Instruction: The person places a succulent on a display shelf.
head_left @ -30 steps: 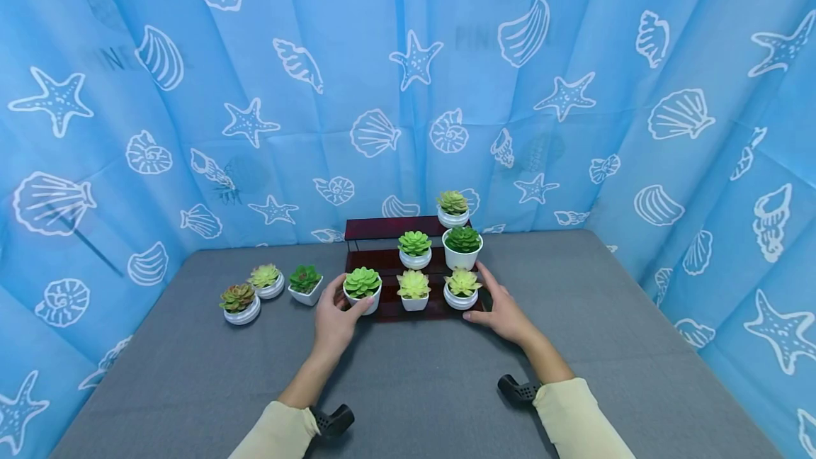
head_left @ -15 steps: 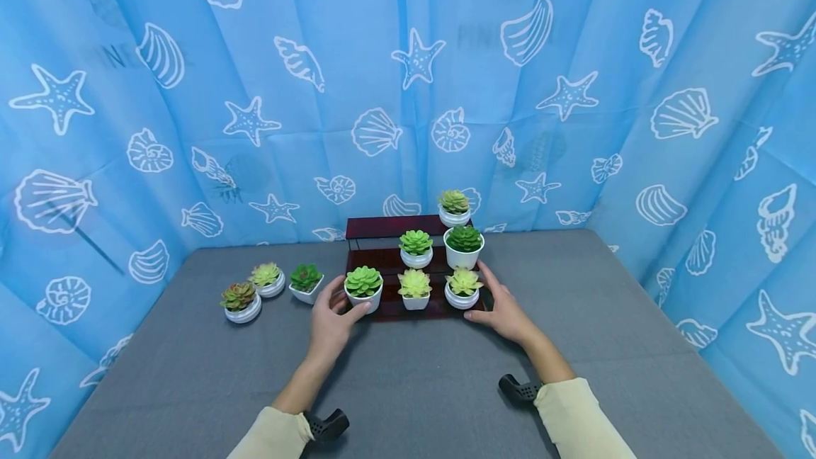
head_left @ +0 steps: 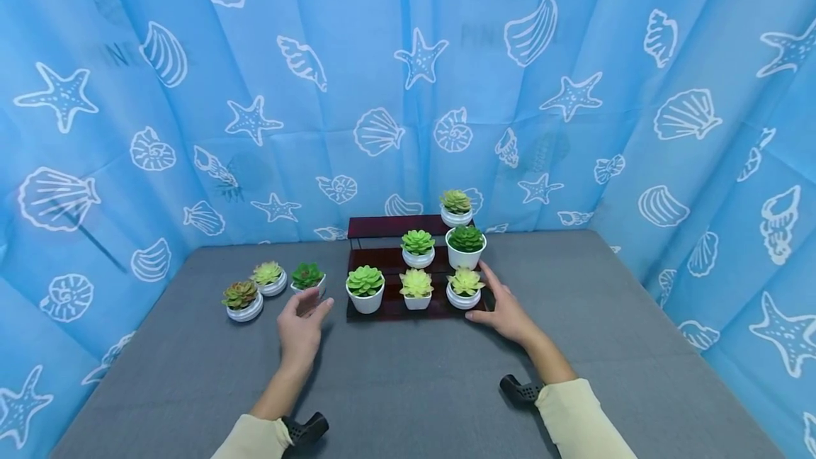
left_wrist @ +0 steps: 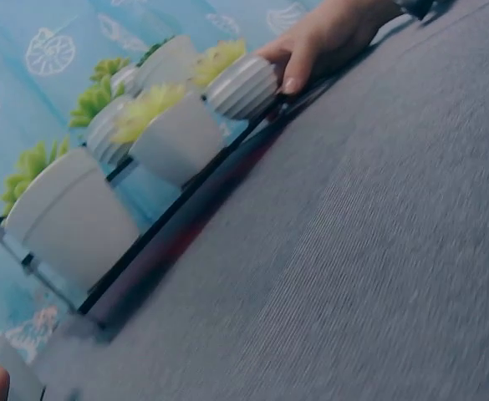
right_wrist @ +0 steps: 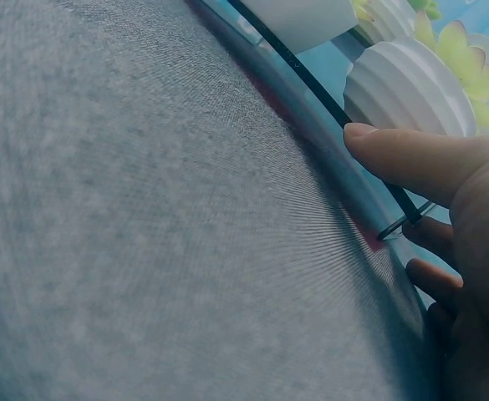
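A dark red tiered stand (head_left: pixel 382 310) with three steps bears several succulents in white pots. On its lowest step, a bright green succulent (head_left: pixel 365 289) is at the left end, a yellow-green succulent (head_left: pixel 416 289) in the middle and another pale succulent (head_left: pixel 465 287) at the right. My right hand (head_left: pixel 506 314) grips the stand's front right corner; its thumb (right_wrist: pixel 394 150) lies on the front edge in the right wrist view. My left hand (head_left: pixel 299 328) holds nothing, thumb and fingers apart, just in front of a dark green succulent (head_left: pixel 308 276) on the table, partly hiding its pot.
Two more potted succulents stand on the grey table (head_left: pixel 408 388) at the left, a reddish one (head_left: pixel 242 302) and a pale green one (head_left: pixel 269 278). A blue shell-patterned curtain (head_left: pixel 382 91) hangs behind the table and along both sides.
My left hand has let go of the bright green succulent at the stand's lower left and moved left to the dark green one. The right hand has stayed at the stand's corner.
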Tool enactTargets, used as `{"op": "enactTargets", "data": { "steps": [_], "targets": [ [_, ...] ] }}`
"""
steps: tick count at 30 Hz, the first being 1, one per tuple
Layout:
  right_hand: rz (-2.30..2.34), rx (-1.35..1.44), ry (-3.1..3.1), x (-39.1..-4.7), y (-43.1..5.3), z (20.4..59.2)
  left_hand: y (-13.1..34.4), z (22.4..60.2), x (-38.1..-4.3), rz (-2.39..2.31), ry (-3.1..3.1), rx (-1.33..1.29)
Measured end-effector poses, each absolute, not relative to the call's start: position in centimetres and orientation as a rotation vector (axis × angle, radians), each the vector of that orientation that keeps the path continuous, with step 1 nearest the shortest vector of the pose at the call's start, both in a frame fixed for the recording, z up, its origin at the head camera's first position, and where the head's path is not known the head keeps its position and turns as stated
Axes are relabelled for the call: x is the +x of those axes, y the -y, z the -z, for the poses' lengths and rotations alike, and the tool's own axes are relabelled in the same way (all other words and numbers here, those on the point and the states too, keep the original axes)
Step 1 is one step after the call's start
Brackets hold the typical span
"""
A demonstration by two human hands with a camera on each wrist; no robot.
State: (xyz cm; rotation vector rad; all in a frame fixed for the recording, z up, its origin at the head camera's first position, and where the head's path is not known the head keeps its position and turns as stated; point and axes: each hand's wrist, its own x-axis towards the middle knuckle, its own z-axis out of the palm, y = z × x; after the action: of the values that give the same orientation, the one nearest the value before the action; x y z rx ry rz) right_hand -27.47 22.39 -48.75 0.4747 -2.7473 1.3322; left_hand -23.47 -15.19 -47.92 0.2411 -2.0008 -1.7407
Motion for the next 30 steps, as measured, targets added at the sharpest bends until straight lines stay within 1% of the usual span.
{"op": "enactTargets", "data": {
  "steps": [14,26,30],
  "targets": [
    [-1.33,0.463,2.761,-27.6,-22.4,48.9,18.2,48.0,-24.4,1.581,2.012,0.454],
    [-1.287,0.519,2.7,-27.2,-22.4,48.9,17.9,48.5,-25.0,1.57,2.071,0.588],
    [-1.284,0.502,2.709,-27.2,-22.4,48.9,17.5,48.4,-25.2,1.553,2.08,0.59]
  ]
}}
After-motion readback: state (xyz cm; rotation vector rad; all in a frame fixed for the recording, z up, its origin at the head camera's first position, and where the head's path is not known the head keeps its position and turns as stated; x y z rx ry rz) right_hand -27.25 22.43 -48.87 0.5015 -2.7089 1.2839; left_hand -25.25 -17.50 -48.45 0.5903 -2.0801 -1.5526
